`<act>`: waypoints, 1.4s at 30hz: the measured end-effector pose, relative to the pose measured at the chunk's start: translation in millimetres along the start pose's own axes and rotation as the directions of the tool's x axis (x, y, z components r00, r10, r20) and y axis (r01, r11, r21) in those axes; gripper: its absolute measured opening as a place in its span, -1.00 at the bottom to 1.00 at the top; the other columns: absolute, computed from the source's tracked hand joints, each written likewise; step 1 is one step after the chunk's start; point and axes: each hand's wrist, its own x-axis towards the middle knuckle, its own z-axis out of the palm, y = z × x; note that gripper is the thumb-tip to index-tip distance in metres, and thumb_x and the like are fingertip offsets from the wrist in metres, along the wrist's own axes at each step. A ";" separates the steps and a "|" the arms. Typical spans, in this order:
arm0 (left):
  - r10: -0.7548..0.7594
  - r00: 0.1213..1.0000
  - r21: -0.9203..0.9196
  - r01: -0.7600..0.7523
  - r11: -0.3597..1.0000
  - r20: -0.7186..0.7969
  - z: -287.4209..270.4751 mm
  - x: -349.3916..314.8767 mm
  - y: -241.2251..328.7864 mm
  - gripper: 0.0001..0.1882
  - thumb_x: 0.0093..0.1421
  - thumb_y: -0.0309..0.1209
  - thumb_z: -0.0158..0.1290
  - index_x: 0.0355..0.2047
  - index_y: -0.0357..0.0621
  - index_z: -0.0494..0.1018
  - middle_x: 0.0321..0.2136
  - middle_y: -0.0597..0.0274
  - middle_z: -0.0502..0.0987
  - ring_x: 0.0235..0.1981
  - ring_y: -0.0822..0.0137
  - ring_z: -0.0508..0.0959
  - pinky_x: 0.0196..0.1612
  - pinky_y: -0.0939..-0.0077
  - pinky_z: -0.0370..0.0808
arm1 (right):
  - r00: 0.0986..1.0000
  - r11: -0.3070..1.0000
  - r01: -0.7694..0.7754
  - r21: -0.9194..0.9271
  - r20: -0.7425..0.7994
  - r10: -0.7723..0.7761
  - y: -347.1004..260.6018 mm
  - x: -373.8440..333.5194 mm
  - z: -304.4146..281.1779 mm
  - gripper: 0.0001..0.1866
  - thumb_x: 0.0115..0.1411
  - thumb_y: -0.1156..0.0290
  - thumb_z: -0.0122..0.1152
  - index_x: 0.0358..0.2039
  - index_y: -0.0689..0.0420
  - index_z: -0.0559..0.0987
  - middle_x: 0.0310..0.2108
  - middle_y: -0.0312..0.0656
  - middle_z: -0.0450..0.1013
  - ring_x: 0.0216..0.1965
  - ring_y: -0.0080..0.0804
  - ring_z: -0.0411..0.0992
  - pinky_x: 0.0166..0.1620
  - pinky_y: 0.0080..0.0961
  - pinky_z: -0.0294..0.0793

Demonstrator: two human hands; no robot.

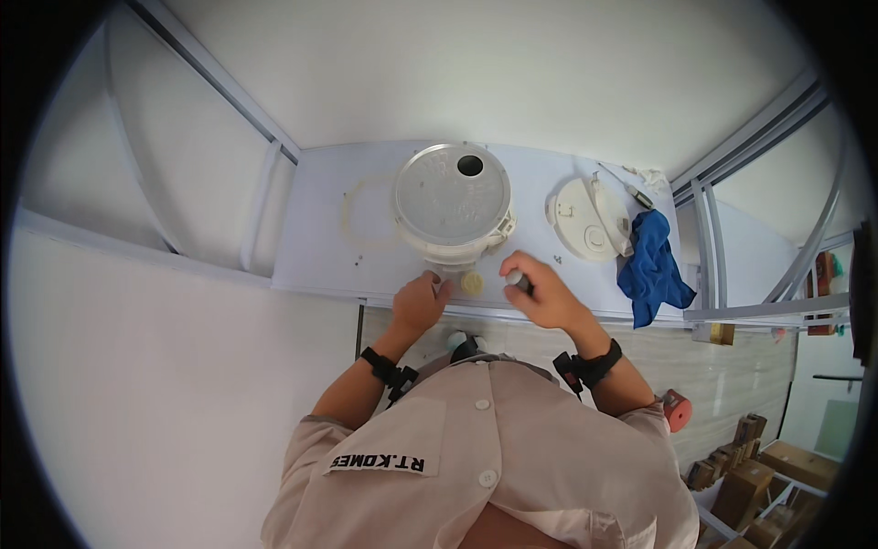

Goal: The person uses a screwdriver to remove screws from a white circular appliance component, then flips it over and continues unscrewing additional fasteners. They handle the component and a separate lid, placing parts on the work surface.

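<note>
A round white appliance body (446, 252) that looks like a rice cooker stands on the table before me. A grey metal disc (448, 201) with one dark round hole covers its top. My left hand (421, 303) is closed at the table's front edge, just below the appliance; what its fingers hold, if anything, I cannot make out. Between my hands lies a small round yellowish piece (472, 283). My right hand (546, 295) is curled around a small grey cylindrical piece (519, 280), to the right of the yellowish one.
A detached white lid (574, 224) lies to the right. Beyond it are a screwdriver (637, 194) and a crumpled blue cloth (653, 265) hanging over the front edge. A pale ring (346, 218) rests left of the appliance. Metal frame bars (709, 224) flank the table.
</note>
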 end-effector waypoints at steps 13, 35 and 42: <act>-0.082 0.997 -0.107 0.082 0.991 0.006 28.5 24.0 -16.7 -0.68 0.28 -0.27 0.23 -0.27 -0.36 0.71 -0.39 -0.11 0.75 -0.30 -0.11 0.77 -0.14 0.09 0.67 | 0.962 0.833 -0.270 -0.482 -0.093 0.258 80.7 18.5 90.6 -0.36 0.17 0.01 0.55 0.17 0.05 0.59 -0.18 -0.11 0.68 -0.17 0.05 0.68 -0.14 -0.04 0.68; 0.138 0.917 -0.170 -0.079 0.982 0.375 0.6 34.2 -19.2 -0.68 0.25 -0.27 0.19 -0.18 -0.30 0.70 -0.24 -0.20 0.69 -0.14 -0.14 0.69 -0.02 0.07 0.60 | 0.990 0.977 -0.139 -0.160 -0.037 0.134 89.7 35.2 79.8 -0.48 0.07 0.09 0.63 -0.03 0.08 0.69 -0.03 -0.05 0.59 -0.09 0.03 0.63 -0.04 -0.11 0.66; 0.132 0.887 -0.213 -0.039 0.976 0.443 -12.2 36.4 -3.5 -0.67 0.29 -0.24 0.21 -0.19 -0.32 0.68 -0.27 -0.12 0.72 -0.24 -0.09 0.70 -0.08 0.15 0.61 | 0.984 0.964 -0.176 -0.198 -0.057 0.168 69.0 34.8 59.6 -0.46 0.07 0.16 0.65 -0.01 0.18 0.71 -0.14 -0.04 0.64 -0.23 -0.12 0.63 -0.11 -0.23 0.64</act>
